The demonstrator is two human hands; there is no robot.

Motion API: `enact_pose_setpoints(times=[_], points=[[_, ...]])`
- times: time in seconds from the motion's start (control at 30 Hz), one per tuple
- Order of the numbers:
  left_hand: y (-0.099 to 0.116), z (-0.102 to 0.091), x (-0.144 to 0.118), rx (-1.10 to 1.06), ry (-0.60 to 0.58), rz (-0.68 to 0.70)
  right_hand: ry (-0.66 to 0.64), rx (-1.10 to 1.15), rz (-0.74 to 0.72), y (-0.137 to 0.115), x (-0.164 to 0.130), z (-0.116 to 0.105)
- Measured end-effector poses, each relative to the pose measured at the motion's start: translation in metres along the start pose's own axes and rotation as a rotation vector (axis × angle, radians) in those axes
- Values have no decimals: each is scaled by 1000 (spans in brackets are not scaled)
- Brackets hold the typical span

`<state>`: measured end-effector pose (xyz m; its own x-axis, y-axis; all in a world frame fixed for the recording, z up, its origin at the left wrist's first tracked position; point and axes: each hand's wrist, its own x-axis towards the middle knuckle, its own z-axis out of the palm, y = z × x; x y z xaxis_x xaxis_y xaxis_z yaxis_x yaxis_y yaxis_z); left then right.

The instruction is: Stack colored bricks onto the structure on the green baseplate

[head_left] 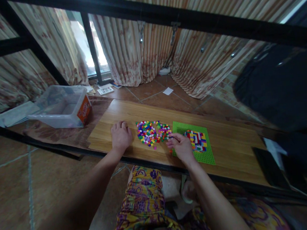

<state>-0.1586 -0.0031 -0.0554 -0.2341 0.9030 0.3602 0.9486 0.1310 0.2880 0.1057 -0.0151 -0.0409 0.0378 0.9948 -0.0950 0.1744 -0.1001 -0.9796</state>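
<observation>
Some tabletop between left hand and edge of brick pile

Looks like somebody's home tbh, though I can't tell which room. Long patterned curtains hang right down to a brown tiled floor, with daylight coming through a window between them. There's a clear plastic tub sitting around, plus some booklets just lying on the tiles. Then you've got a wooden tabletop with toy bricks spilled across it, and the person's in loud, comfy-looking patterned bottoms.
</observation>
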Motion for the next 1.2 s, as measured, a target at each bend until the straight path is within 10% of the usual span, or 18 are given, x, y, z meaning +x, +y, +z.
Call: enact_pose_setpoints(times=[0.43, 1.2], points=[[0, 1, -1, 3, 6, 7, -41, -725, -244, -6, 11, 5], [0, 1, -1, -5, 0, -9, 39, -951, -250, -21, 64, 26]])
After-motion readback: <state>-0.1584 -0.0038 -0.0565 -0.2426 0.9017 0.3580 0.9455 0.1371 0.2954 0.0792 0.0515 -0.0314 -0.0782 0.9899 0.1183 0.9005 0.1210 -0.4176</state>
